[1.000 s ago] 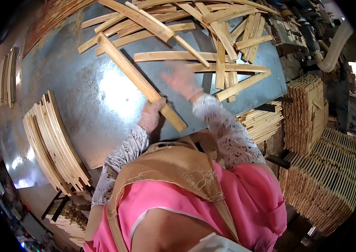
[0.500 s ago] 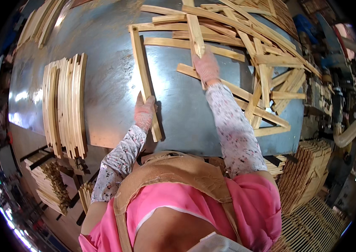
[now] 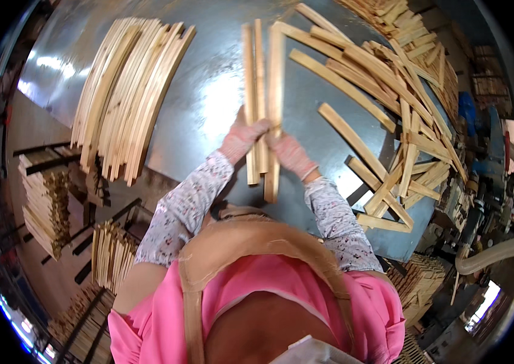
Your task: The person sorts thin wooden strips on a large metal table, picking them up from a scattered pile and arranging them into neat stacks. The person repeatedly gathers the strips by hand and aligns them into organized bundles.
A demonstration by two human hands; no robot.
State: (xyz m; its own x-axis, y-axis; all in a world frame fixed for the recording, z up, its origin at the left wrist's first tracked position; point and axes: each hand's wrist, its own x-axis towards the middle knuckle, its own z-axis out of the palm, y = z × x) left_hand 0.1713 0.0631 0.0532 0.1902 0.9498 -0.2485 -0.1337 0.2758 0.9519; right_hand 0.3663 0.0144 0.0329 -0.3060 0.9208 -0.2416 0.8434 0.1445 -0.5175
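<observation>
We have both hands closed on three wooden slats (image 3: 262, 103) on the steel table (image 3: 208, 103): left hand (image 3: 242, 136), right hand (image 3: 288, 151) grip near ends; long axis runs straight away from us.

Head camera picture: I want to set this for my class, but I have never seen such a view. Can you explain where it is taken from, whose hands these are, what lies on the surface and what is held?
The picture comes from a wide fisheye camera worn on a person's head, looking down, so straight edges bend near the rim. The arms rising from the lower edge are the wearer's own. The left hand and right hand, both gloved, close together on a small bundle of wooden slats resting on a grey metal table. To the left lies a neat stack of slats; to the right, a loose pile of slats lying crosswise. More stacked wood stands below the table edge.
</observation>
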